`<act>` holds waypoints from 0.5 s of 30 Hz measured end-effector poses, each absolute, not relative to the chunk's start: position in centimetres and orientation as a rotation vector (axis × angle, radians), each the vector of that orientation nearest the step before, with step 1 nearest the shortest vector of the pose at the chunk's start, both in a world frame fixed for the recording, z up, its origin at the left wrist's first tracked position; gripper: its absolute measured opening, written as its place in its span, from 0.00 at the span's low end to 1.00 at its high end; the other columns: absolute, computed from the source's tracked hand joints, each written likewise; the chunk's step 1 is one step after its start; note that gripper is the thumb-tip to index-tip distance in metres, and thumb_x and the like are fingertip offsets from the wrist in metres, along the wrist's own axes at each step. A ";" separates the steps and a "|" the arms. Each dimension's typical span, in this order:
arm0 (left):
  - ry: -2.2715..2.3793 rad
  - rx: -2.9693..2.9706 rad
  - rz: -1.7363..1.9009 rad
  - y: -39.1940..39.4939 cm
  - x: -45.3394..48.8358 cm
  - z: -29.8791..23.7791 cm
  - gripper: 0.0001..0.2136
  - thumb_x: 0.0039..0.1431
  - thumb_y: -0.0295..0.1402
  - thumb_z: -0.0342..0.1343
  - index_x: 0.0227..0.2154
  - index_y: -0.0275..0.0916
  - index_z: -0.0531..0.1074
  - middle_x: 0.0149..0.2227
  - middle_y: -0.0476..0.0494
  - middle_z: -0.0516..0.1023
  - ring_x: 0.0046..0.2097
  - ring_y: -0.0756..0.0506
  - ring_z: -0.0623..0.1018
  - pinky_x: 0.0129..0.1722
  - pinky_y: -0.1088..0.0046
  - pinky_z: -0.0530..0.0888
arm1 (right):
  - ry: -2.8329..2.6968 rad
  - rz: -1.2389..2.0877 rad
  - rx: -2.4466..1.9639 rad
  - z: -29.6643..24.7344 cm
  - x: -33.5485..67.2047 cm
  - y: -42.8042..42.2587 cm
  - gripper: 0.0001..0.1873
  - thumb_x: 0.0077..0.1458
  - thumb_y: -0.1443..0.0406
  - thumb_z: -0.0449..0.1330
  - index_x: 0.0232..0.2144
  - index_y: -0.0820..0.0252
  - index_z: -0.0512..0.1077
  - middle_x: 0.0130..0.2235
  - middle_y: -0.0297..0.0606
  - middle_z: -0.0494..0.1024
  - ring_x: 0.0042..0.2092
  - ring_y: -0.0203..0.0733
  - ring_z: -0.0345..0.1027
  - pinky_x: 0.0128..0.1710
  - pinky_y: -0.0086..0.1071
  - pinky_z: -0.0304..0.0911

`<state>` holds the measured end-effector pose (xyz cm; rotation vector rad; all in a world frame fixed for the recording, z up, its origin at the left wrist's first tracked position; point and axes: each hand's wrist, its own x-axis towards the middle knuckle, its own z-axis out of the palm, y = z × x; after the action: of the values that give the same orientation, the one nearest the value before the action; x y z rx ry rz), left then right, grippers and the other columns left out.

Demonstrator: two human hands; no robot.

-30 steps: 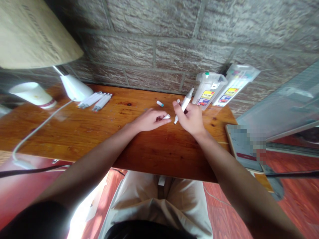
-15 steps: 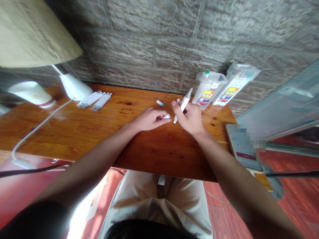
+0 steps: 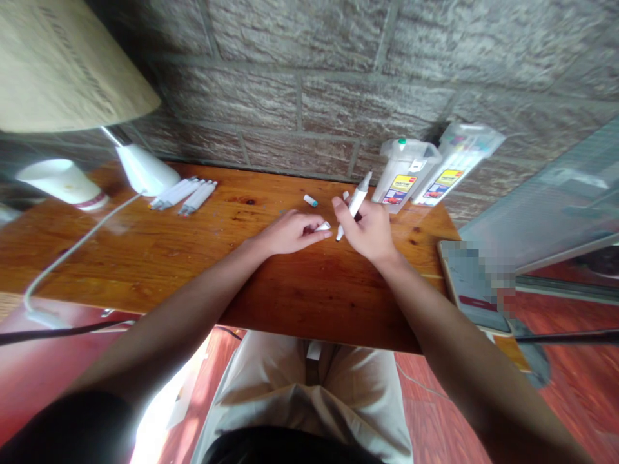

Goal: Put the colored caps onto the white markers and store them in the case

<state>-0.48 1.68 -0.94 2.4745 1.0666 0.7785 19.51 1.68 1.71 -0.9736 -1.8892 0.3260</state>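
Observation:
Between thumb and fingers, my left hand (image 3: 293, 232) pinches a small white marker cap (image 3: 323, 226). My right hand (image 3: 371, 231) is closed around a white marker (image 3: 356, 201), held at a slant with its grey, uncapped end up and its dark-tipped lower end toward the left hand. The held cap and the marker are a short gap apart. Another cap, white with a blue end (image 3: 310, 200), lies on the wooden table (image 3: 309, 290) just beyond my hands. A small white piece (image 3: 345, 194) shows behind the right hand, partly hidden by it.
Several white markers (image 3: 186, 193) lie at the left beside the lamp base (image 3: 145, 169). A paper cup (image 3: 65, 185) stands farther left, near a white cable (image 3: 80, 248). Two clear marker cases (image 3: 403, 177) lean by the brick wall (image 3: 309, 103). A phone-like device (image 3: 471, 283) rests at the right edge.
Almost nothing differs. The marker in my right hand has tipped and shifted very slightly; both hands keep their holds.

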 end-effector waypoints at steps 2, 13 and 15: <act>1.063 2.481 0.781 1.7 -0.5 -0.9 0.18 0.68 0.44 0.53 0.28 0.37 0.71 0.23 0.53 0.70 0.26 0.53 0.66 0.29 0.74 0.59 | -1.894 0.318 -0.972 1.7 19.5 1.7 0.28 0.64 0.51 0.55 0.17 0.58 0.60 0.17 0.31 0.63 0.22 0.33 0.58 0.26 0.31 0.51; 1.062 2.495 0.788 1.7 -0.4 -1.0 0.17 0.67 0.43 0.53 0.30 0.36 0.76 0.24 0.51 0.74 0.26 0.53 0.67 0.29 0.75 0.60 | -1.945 0.338 -0.954 1.4 19.3 1.8 0.27 0.64 0.51 0.55 0.17 0.57 0.60 0.18 0.31 0.63 0.23 0.33 0.58 0.29 0.31 0.55; 1.055 2.493 0.795 1.7 -0.4 -1.1 0.16 0.67 0.43 0.53 0.30 0.36 0.76 0.24 0.51 0.74 0.26 0.52 0.67 0.29 0.75 0.61 | -1.963 0.354 -0.966 1.3 19.3 1.9 0.28 0.65 0.49 0.54 0.17 0.57 0.59 0.18 0.31 0.63 0.23 0.33 0.59 0.30 0.31 0.57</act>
<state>-0.41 1.72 -1.08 2.4932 1.0553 0.7951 19.27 1.88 1.29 -0.9657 -1.9626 0.3542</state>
